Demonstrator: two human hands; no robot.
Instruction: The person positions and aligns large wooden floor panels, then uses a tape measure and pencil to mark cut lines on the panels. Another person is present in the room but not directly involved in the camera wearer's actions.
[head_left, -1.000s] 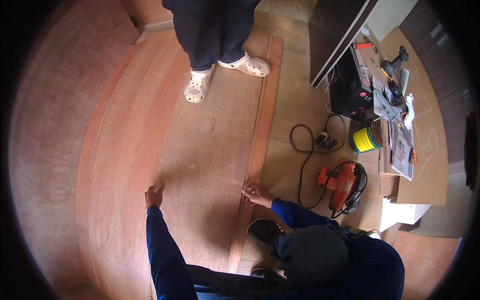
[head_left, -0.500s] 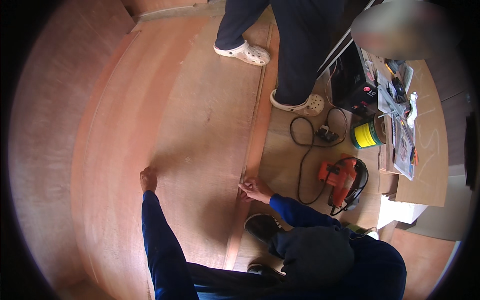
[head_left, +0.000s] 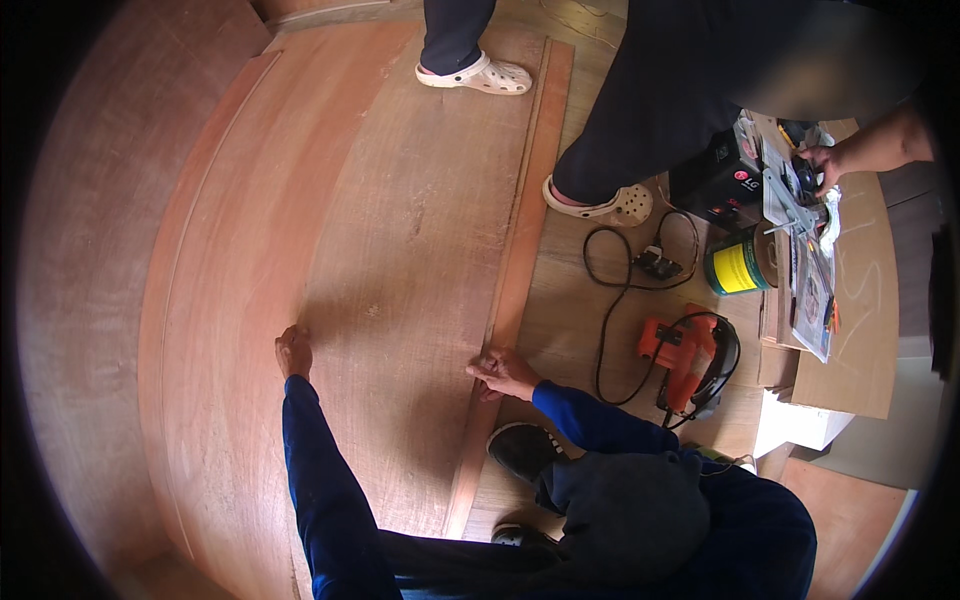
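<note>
Wooden panel (head_left: 400, 230) is lying centre-left in the frame, the left hand (head_left: 294, 352) staying over it, the right hand (head_left: 503, 374) nearing its right edge; fingers are bending, grips impossible to tell. Rightward, a can (head_left: 741, 266) is bearing a yellow label (head_left: 735, 270), a black box (head_left: 712, 182) printing.

The box (head_left: 712, 182) bears a round red logo (head_left: 741, 175) with pale lettering; the can (head_left: 744, 258) wears a yellow label (head_left: 733, 271); pale handwritten strokes (head_left: 868, 291) mark the cardboard (head_left: 850, 372).
</note>
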